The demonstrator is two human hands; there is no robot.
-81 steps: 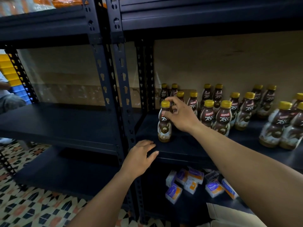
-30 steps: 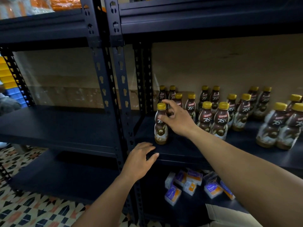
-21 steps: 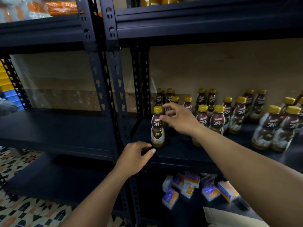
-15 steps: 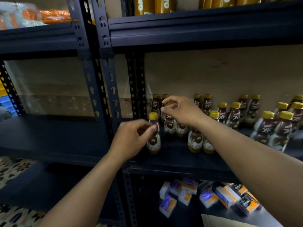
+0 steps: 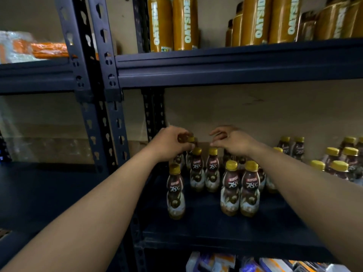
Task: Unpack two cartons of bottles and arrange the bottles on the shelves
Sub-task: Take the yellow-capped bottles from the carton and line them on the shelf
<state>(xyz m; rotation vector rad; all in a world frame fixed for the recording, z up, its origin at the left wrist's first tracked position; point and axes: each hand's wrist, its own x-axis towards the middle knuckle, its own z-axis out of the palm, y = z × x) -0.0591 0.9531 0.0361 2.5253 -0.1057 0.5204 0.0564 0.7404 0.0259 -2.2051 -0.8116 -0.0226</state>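
Observation:
Several brown coffee bottles with yellow caps stand on the dark middle shelf. One single bottle stands front left, a pair to its right, and another pair behind. My left hand reaches to the back row, its fingers curled round the cap of a back bottle. Level with it, my right hand hovers over the bottles beneath, fingers loosely curled and apart, thumb tip just above a cap. It hides the bottles under it.
More of the same bottles stand at the right of the shelf. Tall golden bottles fill the shelf above. Slotted uprights split this bay from the left shelf. Small boxes lie on the shelf below.
My view has risen and moved closer. My left hand left the shelf edge, rose past the front bottle and took a back bottle's cap. My right hand let go of the front bottle and moved back.

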